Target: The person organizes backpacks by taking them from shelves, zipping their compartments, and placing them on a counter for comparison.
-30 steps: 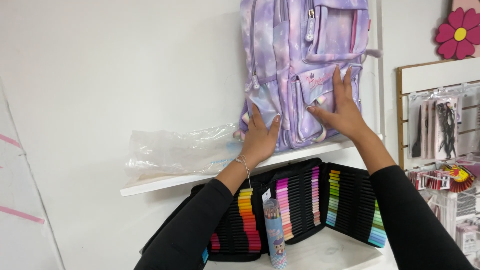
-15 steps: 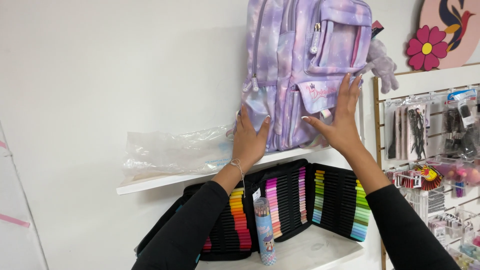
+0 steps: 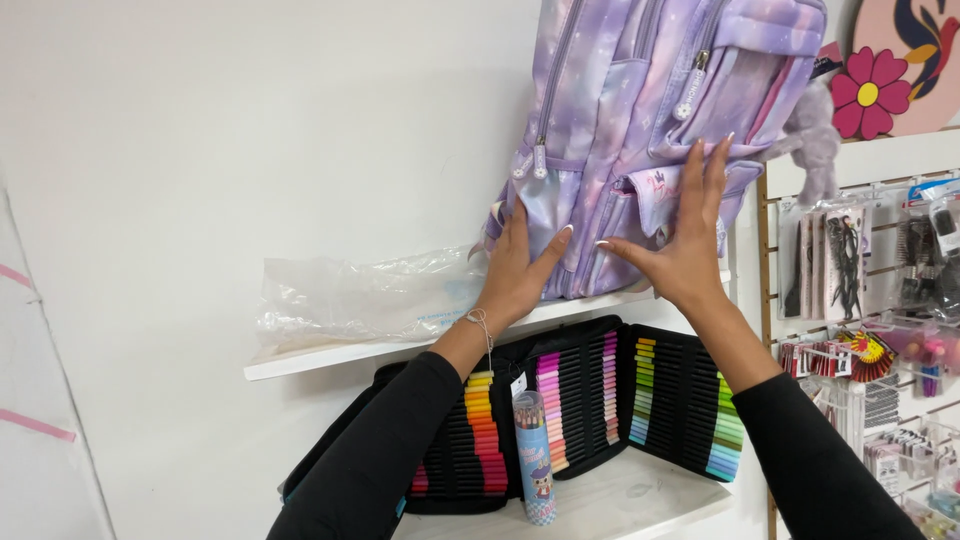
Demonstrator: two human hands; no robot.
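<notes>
The backpack (image 3: 650, 130) is a cloudy wash of lilac, pale blue and pink speckled with tiny white stars, and the black sleeves (image 3: 400, 450) stand dark against the white wall (image 3: 250, 130) and white shelf (image 3: 330, 355). Below, the open black pencil case (image 3: 590, 410) runs in bands of red, orange, yellow, pink, purple, blue and green (a full rainbow). Up in the corner sits a magenta flower (image 3: 868, 93) with a yellow centre.

Clear plastic bag (image 3: 350, 300) on upper shelf; hanging packets (image 3: 835, 265) right, contents unclear.
</notes>
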